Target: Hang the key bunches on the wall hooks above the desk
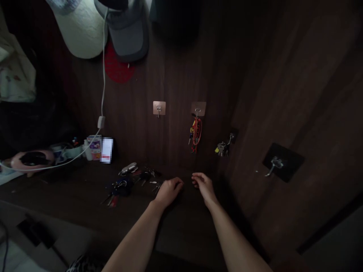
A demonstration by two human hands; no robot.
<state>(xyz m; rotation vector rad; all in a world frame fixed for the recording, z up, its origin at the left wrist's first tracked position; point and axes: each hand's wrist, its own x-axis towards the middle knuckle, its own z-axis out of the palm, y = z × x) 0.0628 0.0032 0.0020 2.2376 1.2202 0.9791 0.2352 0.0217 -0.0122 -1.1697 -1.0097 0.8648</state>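
My left hand (169,192) is low over the dark wooden shelf (181,223), its fingers curled together and pointing right. Whatever they may hold is hidden. A few small keys (155,186) lie right beside that hand, partly covered by it. Across a short gap, my right hand (204,187) has its fingers loosely bent and apart, with nothing visible in them. Further left lie a bunch of keys with a dark fob (145,175), a silver folding pocket knife (128,169) and a larger key bunch with a red tag (113,201).
On the back wall are a bare adhesive hook (159,108) and a hook (197,109) with a red lanyard (196,132). Keys (222,149) hang from a side-wall hook, near another black hook (276,163). A lit phone (106,150), boxes (94,146) and a white cable (103,75) are left; caps (127,37) hang above.
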